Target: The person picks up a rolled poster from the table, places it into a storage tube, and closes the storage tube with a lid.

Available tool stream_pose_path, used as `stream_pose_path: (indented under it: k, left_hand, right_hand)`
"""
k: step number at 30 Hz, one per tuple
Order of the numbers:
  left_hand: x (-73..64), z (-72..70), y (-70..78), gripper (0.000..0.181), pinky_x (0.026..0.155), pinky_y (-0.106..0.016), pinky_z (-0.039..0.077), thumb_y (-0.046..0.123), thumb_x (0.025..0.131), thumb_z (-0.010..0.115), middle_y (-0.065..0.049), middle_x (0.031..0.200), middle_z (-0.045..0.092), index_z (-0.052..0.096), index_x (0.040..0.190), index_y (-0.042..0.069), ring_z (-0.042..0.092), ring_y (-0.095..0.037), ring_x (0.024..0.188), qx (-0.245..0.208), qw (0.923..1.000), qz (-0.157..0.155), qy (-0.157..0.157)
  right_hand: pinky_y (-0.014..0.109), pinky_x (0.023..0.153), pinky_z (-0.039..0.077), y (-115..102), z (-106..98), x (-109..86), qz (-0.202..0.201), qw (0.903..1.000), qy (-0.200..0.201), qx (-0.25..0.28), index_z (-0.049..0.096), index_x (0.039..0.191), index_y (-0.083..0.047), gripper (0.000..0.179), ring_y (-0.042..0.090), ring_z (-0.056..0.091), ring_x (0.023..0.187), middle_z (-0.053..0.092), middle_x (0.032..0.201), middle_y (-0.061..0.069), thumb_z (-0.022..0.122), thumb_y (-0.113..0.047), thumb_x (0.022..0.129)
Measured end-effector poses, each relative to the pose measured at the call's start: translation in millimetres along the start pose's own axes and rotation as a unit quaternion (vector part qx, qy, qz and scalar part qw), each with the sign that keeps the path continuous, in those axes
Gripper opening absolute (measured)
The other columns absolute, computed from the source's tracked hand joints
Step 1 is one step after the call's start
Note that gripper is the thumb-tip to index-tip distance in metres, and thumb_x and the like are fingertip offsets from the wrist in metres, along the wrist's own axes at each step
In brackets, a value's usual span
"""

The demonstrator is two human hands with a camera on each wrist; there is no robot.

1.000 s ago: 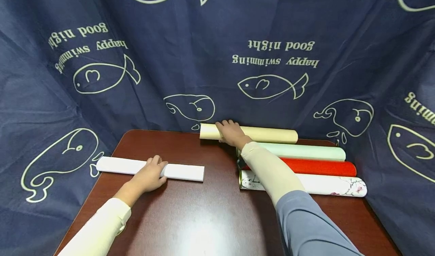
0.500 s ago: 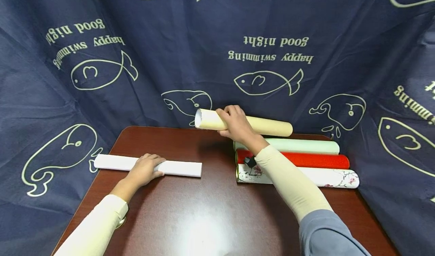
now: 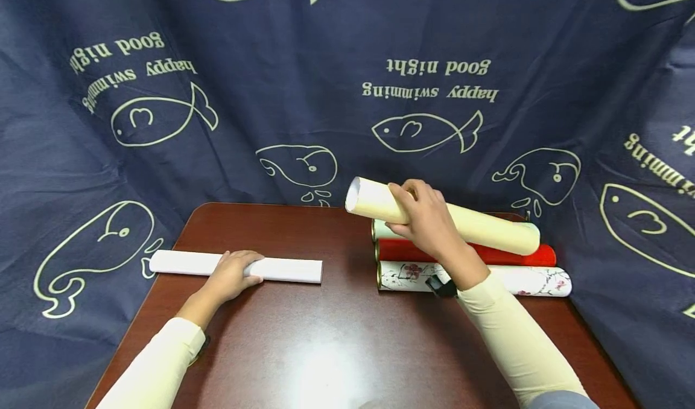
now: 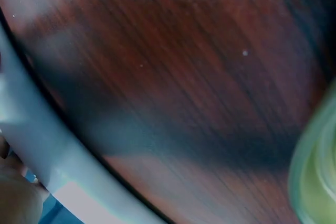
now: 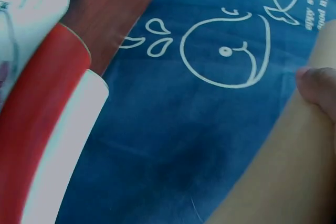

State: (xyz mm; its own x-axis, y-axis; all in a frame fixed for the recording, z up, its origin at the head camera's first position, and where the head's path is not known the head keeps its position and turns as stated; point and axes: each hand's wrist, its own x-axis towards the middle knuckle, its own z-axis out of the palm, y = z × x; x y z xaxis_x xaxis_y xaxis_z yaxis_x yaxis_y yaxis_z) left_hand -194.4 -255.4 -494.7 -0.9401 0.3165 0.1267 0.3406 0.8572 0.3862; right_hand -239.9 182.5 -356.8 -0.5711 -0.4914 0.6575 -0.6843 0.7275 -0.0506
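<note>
A pale yellow paper roll (image 3: 491, 228) is held in the air by my right hand (image 3: 426, 219), thumb and fingers wrapped round it left of its middle. Its hollow left end sits higher than its right end. In the right wrist view the yellow roll (image 5: 283, 166) runs along the lower right, with part of the hand (image 5: 320, 87) on it. At left on the table lies a white paper roll (image 3: 181, 263). My left hand (image 3: 230, 274) grips that roll from above, thumb on the near side. The left wrist view catches the white roll (image 4: 68, 156) along its lower-left corner.
Under the yellow roll, a pale green roll (image 3: 379, 230), a red roll (image 3: 399, 250) and a white floral roll (image 3: 521, 280) lie side by side on the brown table (image 3: 282, 336). A dark blue curtain (image 3: 304, 95) hangs behind. A pale green rounded thing (image 4: 315, 177) edges the left wrist view.
My right hand has lifted the yellow roll from the table's back edge, then brought it rightward and nearer, above the other rolls. The left hand stays on the white roll.
</note>
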Motion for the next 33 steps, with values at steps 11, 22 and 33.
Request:
stream_pose_path:
  k: [11, 22, 33]
  left_hand:
    - [-3.6, -1.4, -1.9, 0.051, 0.107, -0.075, 0.011, 0.024, 0.089, 0.075, -0.021, 0.133, 0.058, 0.06, 0.132, 0.001, 0.044, -0.046, 0.13, -0.052, 0.9981, 0.018, -0.025]
    - [-4.2, -2.1, 4.0, 0.043, 0.105, -0.075, 0.017, 0.027, 0.087, 0.078, -0.012, 0.119, 0.064, 0.066, 0.121, 0.006, 0.054, -0.042, 0.119, -0.043, 0.9989, 0.021, 0.002]
    - [-8.3, -7.3, 14.8, 0.044, 0.099, -0.064, 0.036, 0.021, 0.079, 0.084, -0.007, 0.103, 0.063, 0.071, 0.117, 0.005, 0.061, -0.033, 0.1, 0.004, 0.9927, 0.086, 0.084]
  right_hand:
    - [0.055, 0.082, 0.043, -11, -29, -59.4, 0.039, 0.9972, -0.058, -0.027, 0.051, 0.138, -0.009, 0.087, 0.038, 0.057, 0.104, 0.061, 0.117, 0.015, 0.094, -0.023, 0.064]
    - [0.053, 0.077, 0.043, -10, -19, -103.7, 0.042, 0.9985, -0.033, -0.012, 0.054, 0.134, -0.008, 0.085, 0.038, 0.057, 0.102, 0.062, 0.114, 0.015, 0.095, -0.023, 0.06]
    - [0.06, 0.097, 0.037, -10, -5, -121.1, 0.034, 0.9986, -0.041, 0.003, 0.056, 0.129, -0.006, 0.083, 0.035, 0.057, 0.109, 0.063, 0.118, 0.014, 0.095, -0.017, 0.057]
